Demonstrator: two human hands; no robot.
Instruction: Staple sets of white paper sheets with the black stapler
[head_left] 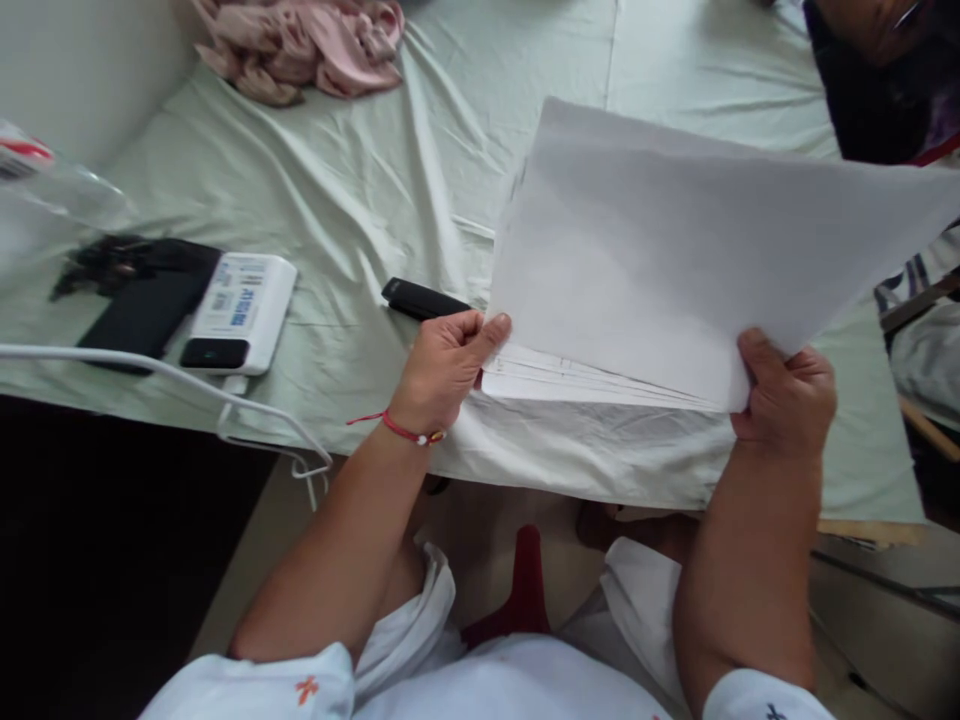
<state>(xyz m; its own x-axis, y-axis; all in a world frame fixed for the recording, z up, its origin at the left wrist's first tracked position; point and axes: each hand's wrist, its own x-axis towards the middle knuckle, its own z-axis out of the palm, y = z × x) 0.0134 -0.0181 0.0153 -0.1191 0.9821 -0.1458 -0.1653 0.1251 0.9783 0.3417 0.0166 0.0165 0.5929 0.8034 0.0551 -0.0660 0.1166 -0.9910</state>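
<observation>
A stack of white paper sheets (660, 250) is held above a bed covered with a pale green sheet (337, 200). My left hand (444, 367) grips the stack's near left corner, thumb on top; a red string bracelet circles that wrist. My right hand (787, 392) grips the near right corner. The top sheet is lifted and fanned away from the lower sheets, whose edges show between my hands. A black marker-like object (421, 298) lies on the bed just beyond my left hand.
A white power bank (241, 313) and a black phone (146, 310) lie at the left, with a white cable (187, 385) along the bed edge. Pink cloth (307, 45) is bunched at the far side. Another person's head (885, 70) shows at top right.
</observation>
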